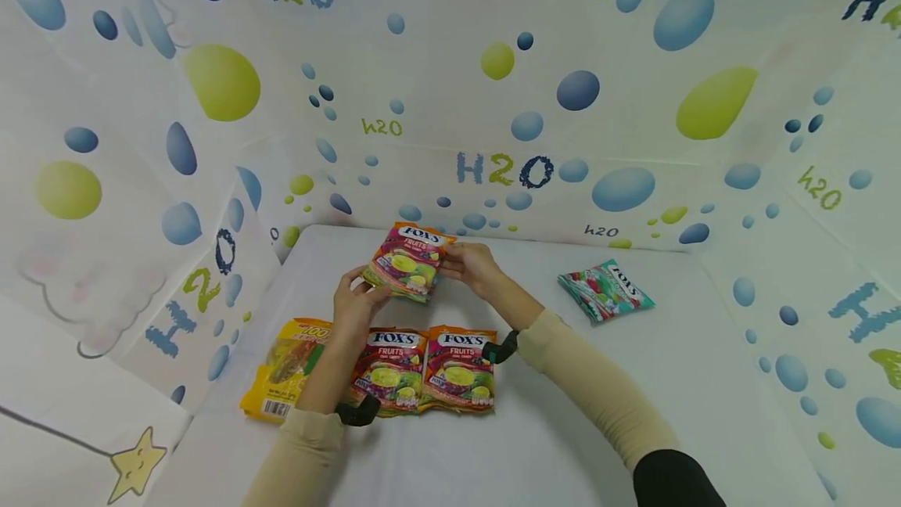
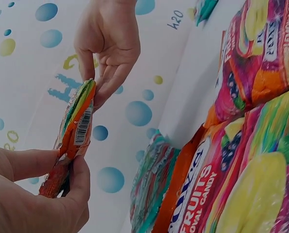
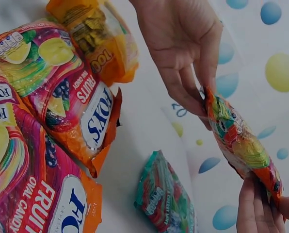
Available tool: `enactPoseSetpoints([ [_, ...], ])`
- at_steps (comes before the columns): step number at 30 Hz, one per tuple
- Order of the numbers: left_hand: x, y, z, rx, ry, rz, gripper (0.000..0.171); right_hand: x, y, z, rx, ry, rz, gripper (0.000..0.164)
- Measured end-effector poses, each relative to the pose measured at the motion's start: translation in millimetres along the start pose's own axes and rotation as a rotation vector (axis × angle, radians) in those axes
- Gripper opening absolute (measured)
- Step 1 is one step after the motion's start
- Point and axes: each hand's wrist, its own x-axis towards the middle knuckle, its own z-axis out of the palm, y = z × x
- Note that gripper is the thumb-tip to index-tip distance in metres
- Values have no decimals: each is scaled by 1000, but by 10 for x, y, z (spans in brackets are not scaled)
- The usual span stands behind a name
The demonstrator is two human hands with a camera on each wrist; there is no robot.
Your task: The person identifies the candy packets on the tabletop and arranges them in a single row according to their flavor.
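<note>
A FOX'S Fruits candy bag point(image 1: 408, 260), orange and purple with printed lemons, is held up between both hands above the back of the table. My left hand point(image 1: 355, 303) pinches its lower left corner, thumb and fingers on opposite faces in the left wrist view. At the bag's right edge, my right hand point(image 1: 473, 266) grips with thumb and fingertips. Two matching candy bags point(image 1: 459, 370) lie side by side nearer me, the left one partly covered by my left forearm. A teal bag point(image 3: 166, 194), seen beyond them in the right wrist view, is hidden in the head view.
A yellow candy bag point(image 1: 278, 393) lies at the left, partly behind my left forearm. Another teal FOX'S bag point(image 1: 607, 292) rests toward the back right. Printed sheeting point(image 1: 422, 61) with blue and green drops rises behind the white table point(image 1: 563, 429) and along both sides.
</note>
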Motion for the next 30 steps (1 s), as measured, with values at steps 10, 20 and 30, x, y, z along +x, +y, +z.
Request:
enactPoseSetpoints([
  [10, -131, -60, 53, 3, -16, 16, 73, -116, 20, -108, -39, -16, -30, 23],
  [20, -258, -176, 117, 70, -10, 55, 68, -211, 56, -233, -85, -11, -46, 24],
  [30, -345, -276, 209, 101, -22, 72, 68, -348, 97, -329, -134, -5, -92, 21],
])
